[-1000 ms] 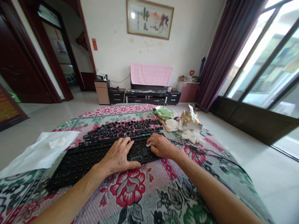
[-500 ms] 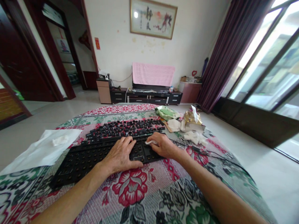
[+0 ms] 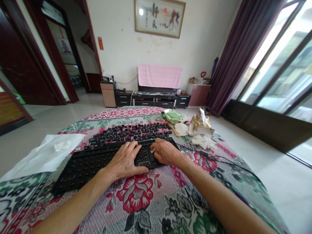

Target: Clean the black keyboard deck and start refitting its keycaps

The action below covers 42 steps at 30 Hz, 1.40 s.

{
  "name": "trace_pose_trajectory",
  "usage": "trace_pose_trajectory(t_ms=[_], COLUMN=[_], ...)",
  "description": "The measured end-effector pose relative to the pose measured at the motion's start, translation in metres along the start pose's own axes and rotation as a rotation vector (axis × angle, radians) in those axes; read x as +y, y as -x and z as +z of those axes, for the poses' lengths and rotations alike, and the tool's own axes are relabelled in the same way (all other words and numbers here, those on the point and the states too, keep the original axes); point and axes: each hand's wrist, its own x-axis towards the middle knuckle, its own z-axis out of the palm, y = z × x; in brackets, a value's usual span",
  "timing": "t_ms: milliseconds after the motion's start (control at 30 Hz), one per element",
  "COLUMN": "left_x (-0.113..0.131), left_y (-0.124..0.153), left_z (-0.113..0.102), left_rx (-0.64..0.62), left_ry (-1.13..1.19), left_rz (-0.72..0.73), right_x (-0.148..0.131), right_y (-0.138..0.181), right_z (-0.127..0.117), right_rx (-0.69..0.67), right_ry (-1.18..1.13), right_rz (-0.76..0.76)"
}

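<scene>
A black keyboard with its keycaps off lies slanted on the table, rows of bare switches showing. My left hand rests across its middle, fingers spread and thumb along the near edge. At the keyboard's right end, my right hand is closed with a small white tissue pinched in its fingers, pressed near the number-pad area. Most of the tissue is hidden by the fingers. Just behind the keyboard, many loose black keycaps are spread in a long band.
A white sheet with a crumpled tissue on it lies at left. To the right are a green packet, a brush-like wooden handle, a gold tissue box, crumpled tissues and black cables. A flowered cloth covers the table.
My right hand has shifted slightly left and its fingers have turned, so less of the white tissue shows. The left hand stays in place on the keyboard.
</scene>
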Motion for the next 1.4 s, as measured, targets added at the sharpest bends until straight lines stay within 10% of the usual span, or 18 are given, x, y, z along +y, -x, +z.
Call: trace_pose_trajectory(t_ms=[1400], left_x=[-0.001], left_y=[0.001], left_z=[0.001], left_rx=[-0.011], left_ry=[-0.006], left_rz=[-0.004], right_x=[0.018], right_y=[-0.001], right_z=[-0.002], right_rx=[0.006], right_ry=[-0.039], right_rz=[0.06])
